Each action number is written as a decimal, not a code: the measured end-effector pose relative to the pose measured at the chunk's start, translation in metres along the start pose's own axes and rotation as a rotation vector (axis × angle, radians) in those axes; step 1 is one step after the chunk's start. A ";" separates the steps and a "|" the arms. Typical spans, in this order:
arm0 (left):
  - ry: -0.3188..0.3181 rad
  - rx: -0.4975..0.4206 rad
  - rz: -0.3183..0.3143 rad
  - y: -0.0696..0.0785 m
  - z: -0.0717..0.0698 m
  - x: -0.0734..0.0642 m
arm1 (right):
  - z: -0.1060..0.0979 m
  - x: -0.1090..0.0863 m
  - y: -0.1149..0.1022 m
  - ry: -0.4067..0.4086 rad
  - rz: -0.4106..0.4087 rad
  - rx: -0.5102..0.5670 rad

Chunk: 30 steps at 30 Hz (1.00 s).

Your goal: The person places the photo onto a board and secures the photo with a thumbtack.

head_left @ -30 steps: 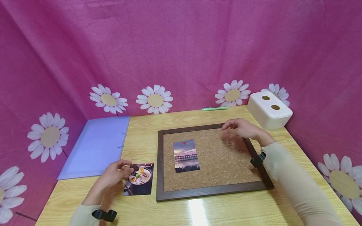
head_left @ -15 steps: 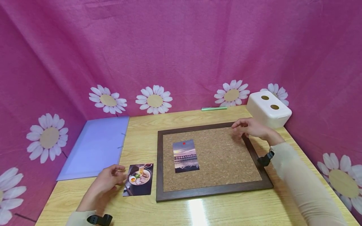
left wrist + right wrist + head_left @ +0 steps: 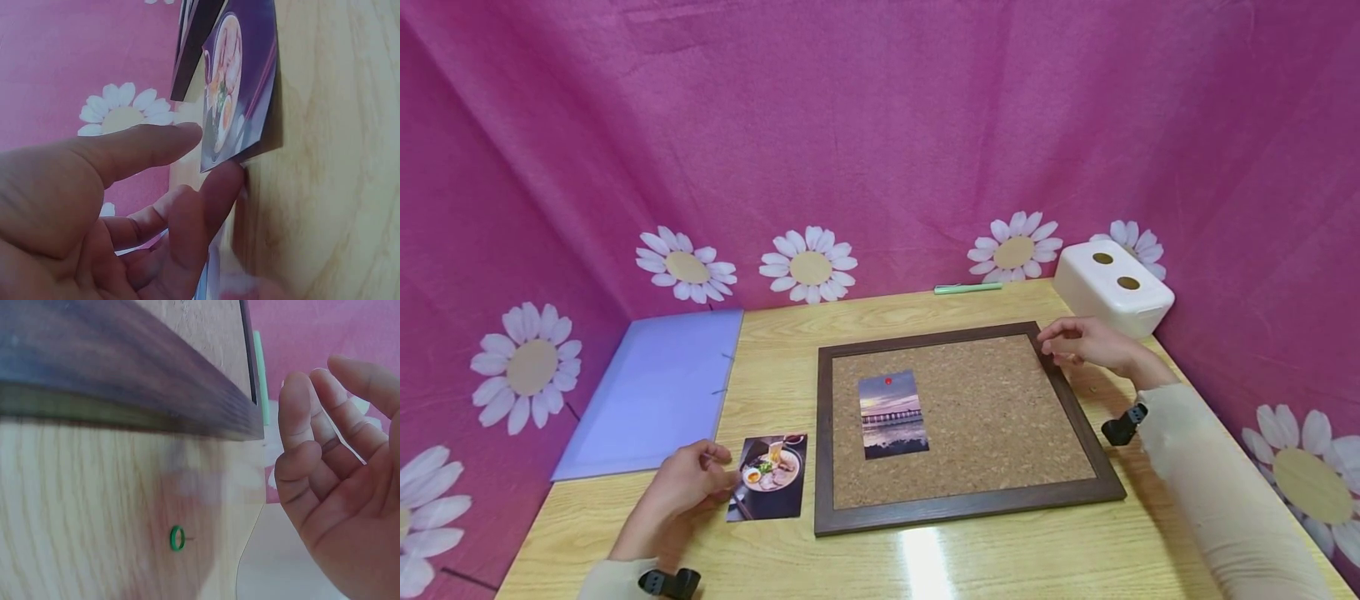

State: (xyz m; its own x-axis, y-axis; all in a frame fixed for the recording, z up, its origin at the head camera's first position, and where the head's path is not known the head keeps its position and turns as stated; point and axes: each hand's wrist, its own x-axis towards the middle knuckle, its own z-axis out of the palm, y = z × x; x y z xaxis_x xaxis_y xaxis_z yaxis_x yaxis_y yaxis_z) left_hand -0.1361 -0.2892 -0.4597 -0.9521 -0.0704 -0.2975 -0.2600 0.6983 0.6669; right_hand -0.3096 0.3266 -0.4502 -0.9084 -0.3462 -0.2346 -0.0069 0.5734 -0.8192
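My left hand [image 3: 683, 486] is beside the photo of a ramen bowl [image 3: 771, 477], which lies on the table left of the corkboard [image 3: 970, 507]. In the left wrist view the thumb stands apart from the other fingers, and a fingertip is right at the photo's near edge [image 3: 240, 137]. A red-headed pushpin [image 3: 888, 382] fixes a pier photo [image 3: 895, 421] to the cork. My right hand [image 3: 1090, 343] hovers by the board's far right corner, fingers loosely bent and holding nothing. Below it, on the table right of the frame, lies a green thumbtack [image 3: 177, 538], its point sideways.
A white box [image 3: 1112, 292] with two round holes stands at the back right. Along the back edge lies a green pen [image 3: 967, 288]. A pale blue folder [image 3: 655, 392] covers the back left of the table. Pink flowered cloth [image 3: 880, 150] encloses the table.
My right hand has moved right, from over the cork to just past the board's far right corner. My left hand has drawn back a little to the left from the ramen photo.
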 end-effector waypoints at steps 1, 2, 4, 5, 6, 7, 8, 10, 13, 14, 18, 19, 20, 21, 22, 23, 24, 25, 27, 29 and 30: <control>0.002 0.006 -0.006 0.001 0.000 0.000 | -0.001 0.000 0.002 0.000 0.004 -0.001; 0.002 0.007 -0.014 0.001 0.001 0.000 | -0.001 0.000 0.003 0.002 0.011 -0.002; 0.008 0.024 -0.023 0.002 0.003 0.001 | -0.002 -0.001 0.005 0.004 0.023 -0.002; 0.014 0.039 -0.026 0.002 0.004 0.001 | -0.003 -0.001 0.005 0.002 0.026 -0.001; 0.019 0.055 -0.027 0.002 0.005 0.002 | -0.003 -0.001 0.006 -0.001 0.027 0.000; 0.022 0.069 -0.028 0.002 0.006 0.002 | -0.003 -0.001 0.007 -0.005 0.027 0.000; 0.024 0.080 -0.029 0.002 0.007 0.003 | -0.003 -0.002 0.007 -0.007 0.029 0.000; 0.025 0.091 -0.032 0.001 0.008 0.003 | -0.003 -0.001 0.008 -0.009 0.030 0.000; 0.012 0.076 -0.030 0.001 0.008 0.004 | -0.003 -0.002 0.009 -0.003 0.027 -0.010; 0.009 0.069 -0.022 0.000 0.008 0.005 | -0.003 -0.002 0.009 0.001 0.028 -0.010; -0.005 0.049 0.019 -0.001 0.005 0.006 | -0.006 -0.005 0.010 0.015 0.010 -0.006; -0.008 0.032 0.019 -0.002 0.004 0.006 | -0.007 -0.006 0.011 0.016 0.002 -0.009; -0.013 0.023 0.022 -0.002 0.003 0.006 | -0.008 -0.007 0.011 0.017 -0.002 -0.015; -0.019 0.006 0.015 -0.003 0.003 0.007 | -0.010 -0.009 0.012 0.013 -0.007 -0.022; -0.023 -0.012 0.004 -0.003 0.002 0.007 | -0.011 -0.010 0.013 0.006 -0.011 -0.029; -0.021 -0.028 -0.013 -0.004 0.002 0.007 | -0.013 -0.012 0.015 -0.004 -0.011 -0.042; -0.024 -0.045 -0.022 -0.005 0.002 0.008 | -0.015 -0.014 0.018 -0.016 -0.005 -0.052; -0.032 -0.064 -0.026 -0.005 0.002 0.008 | -0.017 -0.016 0.021 -0.029 0.001 -0.061; -0.048 -0.097 -0.020 -0.008 0.003 0.008 | -0.020 -0.019 0.028 -0.062 0.028 -0.058; -0.077 -0.139 0.003 -0.009 0.002 0.008 | -0.024 -0.023 0.034 -0.085 0.055 -0.056; -0.095 -0.164 0.015 -0.009 0.002 0.007 | -0.025 -0.025 0.037 -0.094 0.066 -0.057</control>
State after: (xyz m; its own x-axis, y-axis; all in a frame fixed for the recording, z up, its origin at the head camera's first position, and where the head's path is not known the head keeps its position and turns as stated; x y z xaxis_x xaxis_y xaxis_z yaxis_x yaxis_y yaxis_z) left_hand -0.1405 -0.2951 -0.4694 -0.9387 0.0125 -0.3446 -0.2757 0.5731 0.7717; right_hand -0.2973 0.3752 -0.4614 -0.8646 -0.3725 -0.3371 0.0254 0.6378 -0.7698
